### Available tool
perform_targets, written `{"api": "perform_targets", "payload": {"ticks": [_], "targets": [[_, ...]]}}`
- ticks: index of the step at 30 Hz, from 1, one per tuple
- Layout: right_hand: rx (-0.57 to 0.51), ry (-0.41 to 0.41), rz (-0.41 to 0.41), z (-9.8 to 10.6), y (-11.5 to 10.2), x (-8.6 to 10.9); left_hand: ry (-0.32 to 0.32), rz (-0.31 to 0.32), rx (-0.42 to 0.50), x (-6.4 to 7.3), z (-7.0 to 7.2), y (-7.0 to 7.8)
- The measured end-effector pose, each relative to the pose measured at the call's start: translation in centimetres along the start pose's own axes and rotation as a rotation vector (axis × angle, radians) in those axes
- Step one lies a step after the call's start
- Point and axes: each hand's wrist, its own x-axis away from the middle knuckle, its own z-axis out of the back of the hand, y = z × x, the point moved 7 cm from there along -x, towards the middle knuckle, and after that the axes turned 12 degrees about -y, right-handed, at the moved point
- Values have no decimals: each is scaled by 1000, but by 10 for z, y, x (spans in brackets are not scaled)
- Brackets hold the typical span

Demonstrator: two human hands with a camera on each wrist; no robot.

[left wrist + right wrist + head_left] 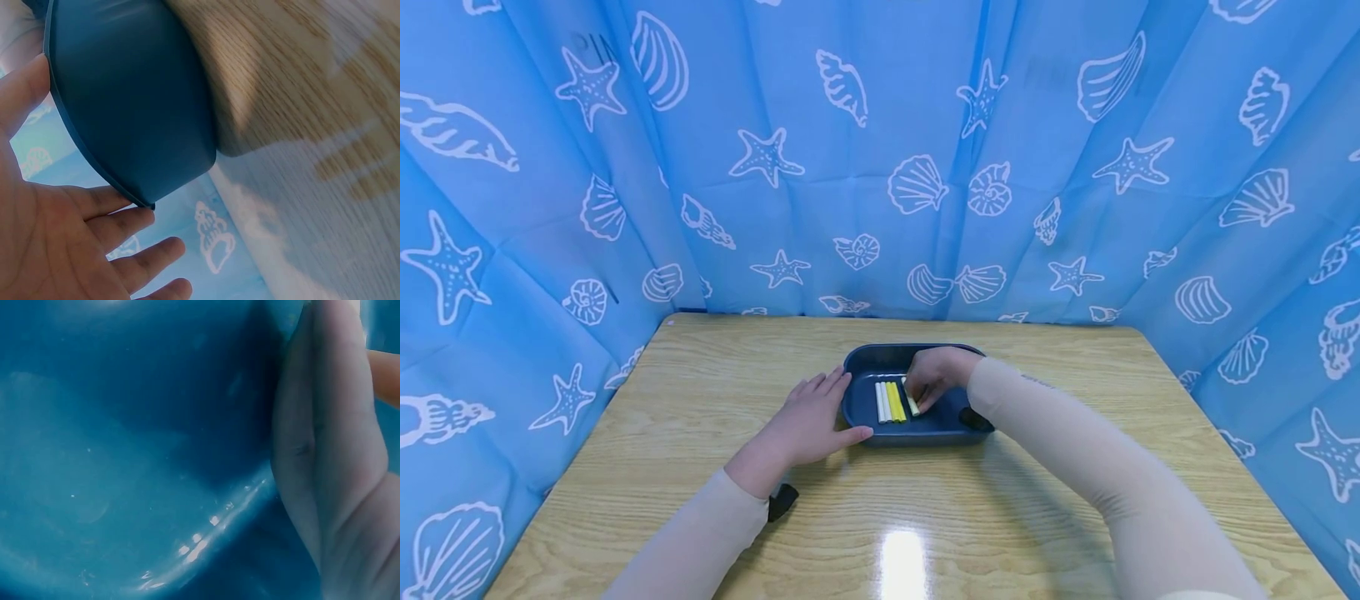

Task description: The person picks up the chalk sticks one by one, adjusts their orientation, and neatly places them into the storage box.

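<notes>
A dark blue oblong tub (940,437) stands on the table. Side by side on its floor lie white chalk sticks (882,402) and yellow chalk sticks (895,402). To their right, inside the tub, my right hand (934,375) pinches a pale yellow chalk stick (913,405) between thumb and fingers. Most of that stick is hidden under the fingers; the right wrist view has only the hand's side (337,437) against the blue tub floor. My left hand (816,417) rests at the tub's left rim (81,144), fingers spread and fairly straight, thumb and fingertips touching the edge.
The light wood-grain table (737,358) reaches back to a blue curtain (865,167) printed with shells and starfish, which also hangs at both sides. Bright glare (902,567) falls on the table's near part. Dark wrist-camera pieces (782,502) sit by both wrists.
</notes>
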Motion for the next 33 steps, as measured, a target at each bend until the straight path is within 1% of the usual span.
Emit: {"api": "perform_targets", "payload": {"ticks": [4,9,14,17,21,27,33], "targets": [[21,9,6,-2,0,-1,4,-4,1,0,1,1],[1,17,5,-3,-2,1,2,-5,1,0,1,1],[23,27,10,1,-2,6,1,-7,0,0,2,2],[3,28,30,5,-1,9,1,-7,2,1,2,3],[-26,26,63,10,-2,18,0,-3,2,1,1,2],[30,14,99,11,-5,39,-6,4,-2,1,0,1],[40,-16,162,13,-7,58,-3,7,-2,1,0,1]]}}
